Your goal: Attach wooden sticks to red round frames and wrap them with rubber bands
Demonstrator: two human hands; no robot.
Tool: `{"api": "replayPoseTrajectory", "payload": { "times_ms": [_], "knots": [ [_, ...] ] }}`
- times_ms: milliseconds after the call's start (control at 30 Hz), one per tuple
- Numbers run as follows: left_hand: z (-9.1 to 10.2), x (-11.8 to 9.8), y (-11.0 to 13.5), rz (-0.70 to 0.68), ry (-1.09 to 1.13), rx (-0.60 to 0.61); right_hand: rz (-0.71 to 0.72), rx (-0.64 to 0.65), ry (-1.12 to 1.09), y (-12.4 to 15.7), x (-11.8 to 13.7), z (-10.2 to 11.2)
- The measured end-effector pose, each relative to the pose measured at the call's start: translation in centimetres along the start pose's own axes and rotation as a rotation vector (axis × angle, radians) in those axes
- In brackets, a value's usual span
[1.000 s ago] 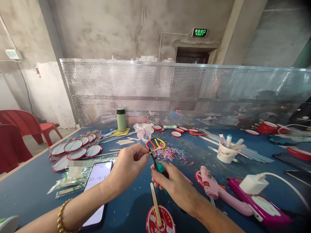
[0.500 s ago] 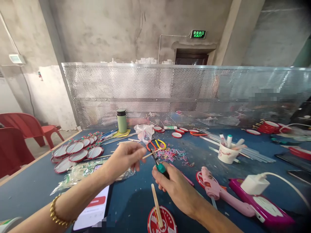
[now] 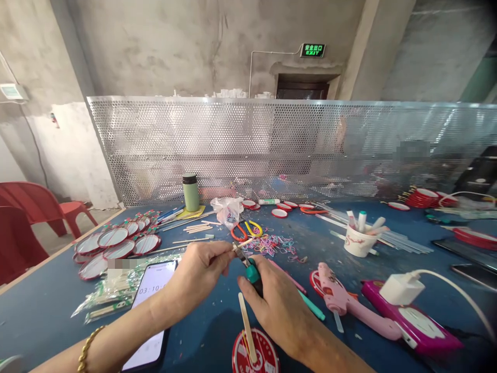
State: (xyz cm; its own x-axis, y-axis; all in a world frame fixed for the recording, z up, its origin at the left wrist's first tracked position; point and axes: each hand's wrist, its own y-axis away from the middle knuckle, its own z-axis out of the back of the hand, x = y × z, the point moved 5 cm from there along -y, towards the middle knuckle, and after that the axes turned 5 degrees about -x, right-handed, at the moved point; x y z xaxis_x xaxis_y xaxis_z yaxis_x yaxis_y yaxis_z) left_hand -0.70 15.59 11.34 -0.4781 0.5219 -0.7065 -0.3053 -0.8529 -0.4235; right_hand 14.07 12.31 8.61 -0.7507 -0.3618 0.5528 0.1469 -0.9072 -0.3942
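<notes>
My left hand (image 3: 202, 274) pinches a thin wooden stick (image 3: 244, 242) that points right. My right hand (image 3: 274, 300) grips small pliers with teal handles (image 3: 250, 269); their dark jaws meet the stick just right of my left fingertips. Below my hands lies a round red disc (image 3: 267, 357) with a flat wooden stick (image 3: 247, 326) resting on it. A phone (image 3: 153, 305) with a lit timer screen lies under my left forearm.
Round red-rimmed mirrors (image 3: 116, 243) lie at the left, colored rubber bands (image 3: 274, 243) and scissors (image 3: 246, 228) sit ahead. A pink glue gun (image 3: 341, 298), pink power strip (image 3: 415, 324), paper cup (image 3: 357, 241) and green bottle (image 3: 191, 191) stand around. A perforated metal screen (image 3: 272, 150) backs the table.
My left hand drew back toward the pliers, bringing the stick into their jaws again. The right hand stayed almost still. The camera shifted slightly.
</notes>
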Motion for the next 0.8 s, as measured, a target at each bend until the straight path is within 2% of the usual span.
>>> {"api": "replayPoseTrajectory", "payload": {
  "times_ms": [533,667,733,800],
  "knots": [
    [-0.3,-0.5,0.4,-0.109,-0.134,-0.049,-0.103,0.134,-0.191,0.2,0.4,0.0],
    [-0.4,-0.3,0.1,-0.098,-0.202,-0.048,-0.119,0.195,-0.267,-0.4,-0.1,-0.4],
    [-0.4,0.3,-0.6,-0.076,-0.259,-0.038,-0.196,0.275,-0.32,-1.0,-0.5,-0.9],
    [-0.5,1.2,-1.8,-0.043,-0.318,-0.005,-0.359,0.4,-0.374,-1.7,-1.0,-1.5]
  ]
}}
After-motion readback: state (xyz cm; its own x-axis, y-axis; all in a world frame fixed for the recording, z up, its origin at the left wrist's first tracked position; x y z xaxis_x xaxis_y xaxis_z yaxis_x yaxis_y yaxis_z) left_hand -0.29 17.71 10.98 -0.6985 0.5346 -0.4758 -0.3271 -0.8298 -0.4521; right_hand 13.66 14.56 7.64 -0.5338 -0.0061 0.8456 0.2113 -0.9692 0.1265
